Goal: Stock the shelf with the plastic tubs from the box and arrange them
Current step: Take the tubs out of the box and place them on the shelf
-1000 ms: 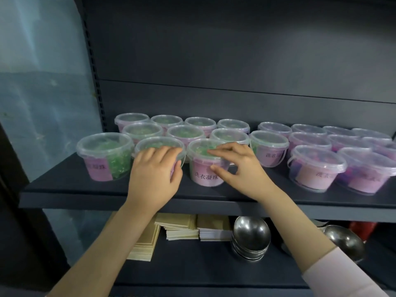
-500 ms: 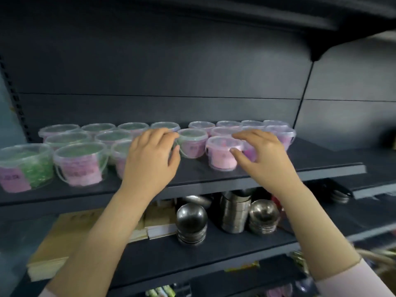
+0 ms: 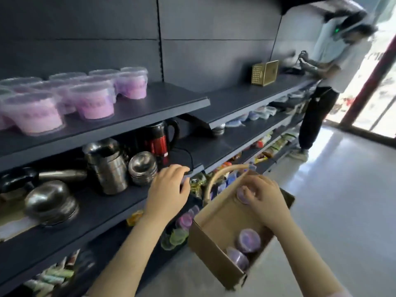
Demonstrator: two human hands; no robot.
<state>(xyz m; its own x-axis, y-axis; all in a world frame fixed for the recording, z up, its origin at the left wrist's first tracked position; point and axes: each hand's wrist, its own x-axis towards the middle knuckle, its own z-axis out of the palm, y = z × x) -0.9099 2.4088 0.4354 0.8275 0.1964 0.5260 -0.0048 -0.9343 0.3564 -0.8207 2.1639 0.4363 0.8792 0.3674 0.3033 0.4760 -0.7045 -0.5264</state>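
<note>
Most of the stocking looks done, though not all of it. A block of shelved tubs [image 3: 94, 103], pink and purple, stands upright with lids on in several rows along the left part of the top shelf [image 3: 171, 97]. The board to the right of them is bare, with room, I judge, for what is left.

The cardboard box [image 3: 214, 236] sits low at the right beside the shelving, open at the top and not yet emptied. The right hand [image 3: 265, 198] is down at its far end, fingers curled over the lid of a purple tub [image 3: 241, 195] and gripping it; the tub has not cleared the box. Two loose tubs [image 3: 249, 241] lie in the near end, untouched.

The left hand [image 3: 167, 191] hangs by the front edge of the lower shelf, just right of the steel pots [image 3: 109, 166], fingers loosely bent and holding nothing. Whether the fingertips touch that edge I cannot tell.

As I read it, this tub must still go up beside the last row and the other two must follow. Then the rows want squaring; they are too blurred here to judge how neat they are
</note>
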